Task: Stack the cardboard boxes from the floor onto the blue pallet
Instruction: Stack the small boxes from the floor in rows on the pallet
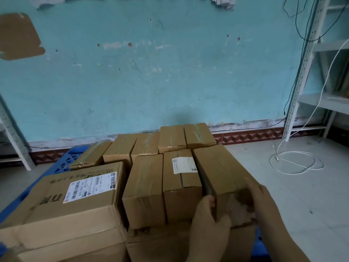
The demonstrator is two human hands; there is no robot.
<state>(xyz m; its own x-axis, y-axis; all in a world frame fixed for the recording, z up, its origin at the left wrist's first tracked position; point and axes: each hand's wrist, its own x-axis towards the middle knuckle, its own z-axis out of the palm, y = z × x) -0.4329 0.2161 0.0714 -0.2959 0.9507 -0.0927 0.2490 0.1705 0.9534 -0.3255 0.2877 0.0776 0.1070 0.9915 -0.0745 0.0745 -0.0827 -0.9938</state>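
Several taped cardboard boxes are packed together on the blue pallet (pixel 62 163), which shows at the left behind the stack. The rightmost box (pixel 217 167) of the upper layer stands next to a box with a white label (pixel 181 178). My left hand (pixel 207 222) grips the rightmost box's near left corner. On its near right corner lies my right hand (pixel 264 207). A larger box with a barcode label (pixel 75 193) sits at the front left on lower boxes.
A turquoise wall stands close behind the pallet. White metal shelving (pixel 309 72) is at the right, with black and white cables hanging from it. A white cable (pixel 294 161) lies coiled on the grey floor to the right. Another shelf leg (pixel 15 137) is at the left.
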